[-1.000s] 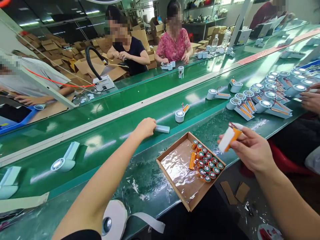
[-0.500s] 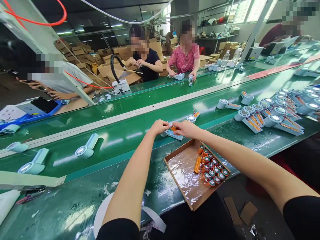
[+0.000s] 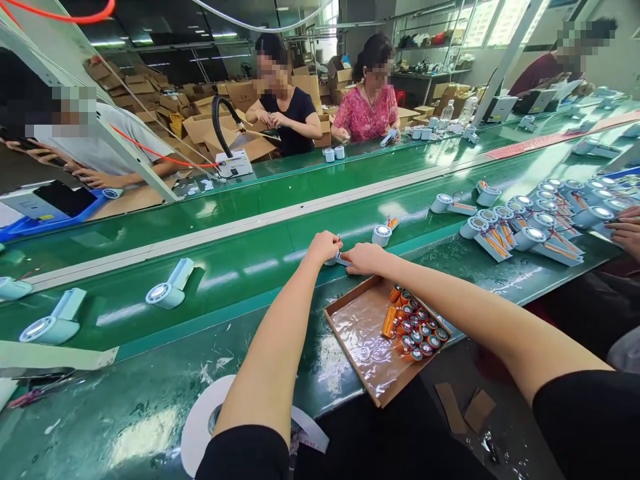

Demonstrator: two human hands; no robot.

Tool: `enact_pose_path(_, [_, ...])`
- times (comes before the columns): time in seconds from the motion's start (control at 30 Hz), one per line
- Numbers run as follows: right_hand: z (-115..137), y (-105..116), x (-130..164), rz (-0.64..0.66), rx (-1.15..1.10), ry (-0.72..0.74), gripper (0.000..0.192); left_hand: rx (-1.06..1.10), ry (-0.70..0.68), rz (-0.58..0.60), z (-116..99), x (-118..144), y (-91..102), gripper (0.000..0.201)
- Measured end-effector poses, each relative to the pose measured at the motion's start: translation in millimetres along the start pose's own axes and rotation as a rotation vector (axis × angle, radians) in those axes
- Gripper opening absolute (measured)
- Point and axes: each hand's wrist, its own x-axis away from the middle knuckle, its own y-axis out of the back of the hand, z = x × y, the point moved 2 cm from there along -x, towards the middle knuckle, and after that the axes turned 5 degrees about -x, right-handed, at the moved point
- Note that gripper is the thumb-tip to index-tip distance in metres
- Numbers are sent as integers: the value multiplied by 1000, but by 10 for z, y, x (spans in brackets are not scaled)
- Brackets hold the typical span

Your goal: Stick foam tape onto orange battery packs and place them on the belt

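Observation:
Over the near edge of the belt, my left hand (image 3: 324,247) and my right hand (image 3: 366,258) meet at a light-blue plastic housing (image 3: 343,261), mostly covered by them. The left fingers are pinched together with a small dark reddish bit at their tips, too small to name. My right fingers are closed on the housing's handle side. Below my right forearm, a shallow cardboard box (image 3: 353,365) lined with clear plastic holds several orange cylindrical batteries (image 3: 417,328) with wires. Just beyond my hands is another housing (image 3: 382,235), round-headed, with an orange battery at its handle.
Several housings (image 3: 530,238) crowd the right of the bench, near another person's hand (image 3: 627,230). More housings (image 3: 167,291) lie left on the green belt (image 3: 260,263). A white tape roll (image 3: 197,427) lies by my left forearm. Co-workers sit across the line.
My left hand has shifted slightly up and right, closer to the right hand. The orange battery seen between my hands is now hidden. Across the belt, a co-worker's hands have moved with a housing.

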Motion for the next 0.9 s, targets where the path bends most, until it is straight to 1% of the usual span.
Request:
enact_pose_path(0.1, [43, 152, -27, 12, -32, 10, 29, -22, 35, -2, -40, 36, 48, 31])
enact_pose_path(0.13, [49, 230, 6, -10, -50, 18, 28, -31, 49, -14, -41, 52, 86, 31])
enact_pose_path(0.2, [57, 394, 166, -112, -88, 34, 29, -43, 80, -59, -18, 90, 191, 32])
enact_pose_path(0.27, [76, 500, 467, -244, -114, 38, 35, -41, 96, -114, 37, 170, 312, 31])
enact_pose_path(0.3, [95, 510, 670, -306, -136, 41, 37, -34, 90, -138, 78, 248, 363, 31])
enact_pose_path(0.37, [140, 429, 1165, -401, -260, 90, 39, -16, 59, -178, 204, 534, 416, 33])
enact_pose_path(0.4, [156, 341, 1448, -428, -365, 131, 37, -9, 38, -195, 294, 758, 406, 37])
enact_pose_path(0.43, [161, 227, 1747, -434, -493, 182, 34, -4, 19, -209, 400, 1043, 368, 43])
enact_pose_path(0.47, [153, 92, 2050, -411, -598, 216, 32, 0, 5, -210, 519, 1388, 305, 48])
enact_pose_path(0.53, [97, -200, 2627, -350, -730, 221, 28, 1, -34, -204, 760, 2225, 129, 48])
enact_pose_path(0.57, [61, -336, 2879, -344, -763, 191, 27, -6, -53, -196, 870, 2685, 32, 46])
enact_pose_path(0.6, [35, -457, 3091, -353, -779, 152, 25, -32, -89, -212, 964, 3145, -57, 45])
enact_pose_path(0.67, [68, -629, 3359, -380, -799, 76, 20, -154, -64, -210, 1135, 3960, -225, 55])
enact_pose_path(0.7, [147, -674, 3401, -375, -824, 60, 18, -224, -23, -171, 1210, 4273, -307, 62])
enact_pose_path(0.73, [270, -691, 3380, -351, -874, 56, 17, -280, 6, -135, 1271, 4510, -379, 65])
enact_pose_path(0.77, [431, -682, 3299, -308, -951, 60, 17, -329, 28, -108, 1311, 4668, -436, 63])
enact_pose_path(0.8, [623, -652, 3167, -248, -1048, 65, 18, -367, 38, -109, 1323, 4756, -469, 58])
enact_pose_path(0.83, [834, -605, 2999, -178, -1148, 74, 18, -399, 35, -155, 1303, 4792, -468, 50])
enact_pose_path(0.87, [1052, -548, 2809, -106, -1241, 80, 19, -433, 22, -237, 1249, 4797, -433, 44])
enact_pose_path(0.9, [1268, -488, 2615, -35, -1300, 92, 22, -472, 3, -345, 1170, 4792, -371, 42])
